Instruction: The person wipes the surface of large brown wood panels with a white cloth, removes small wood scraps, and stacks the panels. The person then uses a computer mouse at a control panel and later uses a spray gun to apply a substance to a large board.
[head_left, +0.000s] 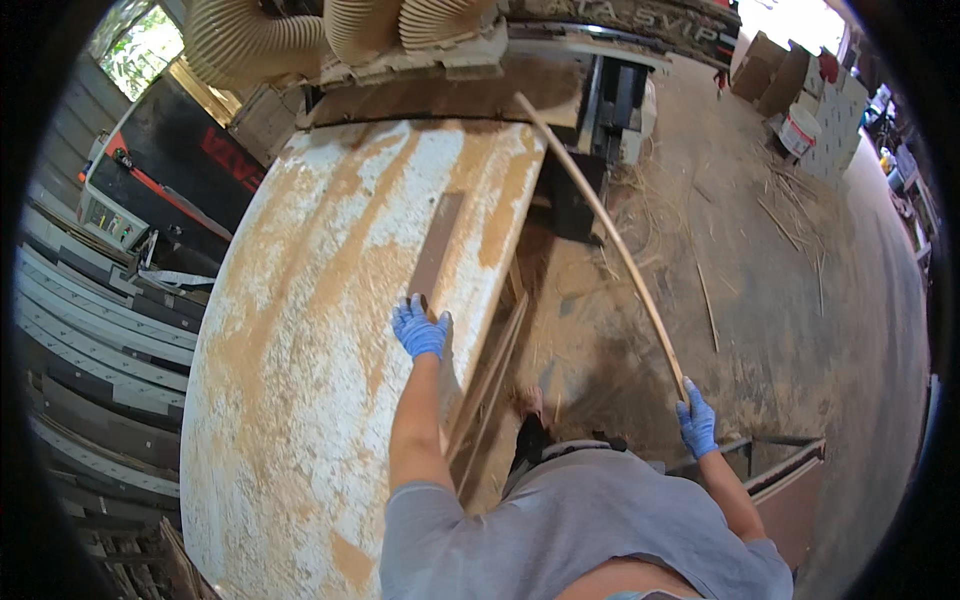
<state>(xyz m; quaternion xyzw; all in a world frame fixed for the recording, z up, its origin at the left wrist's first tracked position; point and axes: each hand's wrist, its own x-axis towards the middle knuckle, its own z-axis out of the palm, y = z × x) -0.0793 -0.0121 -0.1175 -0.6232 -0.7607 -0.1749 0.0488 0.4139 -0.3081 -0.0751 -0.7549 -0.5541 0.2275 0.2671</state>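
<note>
My left hand (420,328), in a blue glove, is at the near end of a narrow brown board (437,243). Its fingers lie over that end and the thumb points out to the right, so the grip is partly hidden. The board lies flat on a white worktable (300,420) streaked with tan sawdust. Out to the right, my gloved right hand (697,420) is closed around the near end of a long, thin wooden strip (622,255). That strip slants up and away to the left, its far tip near the machine at the table's far end.
A machine (450,90) with ribbed beige hoses (255,50) stands across the table's far end. Stacked panels (110,330) line the left. Wood offcuts (708,305) litter the floor at right, with a white bucket (799,130) farther back. A low frame (790,465) is beside my right arm.
</note>
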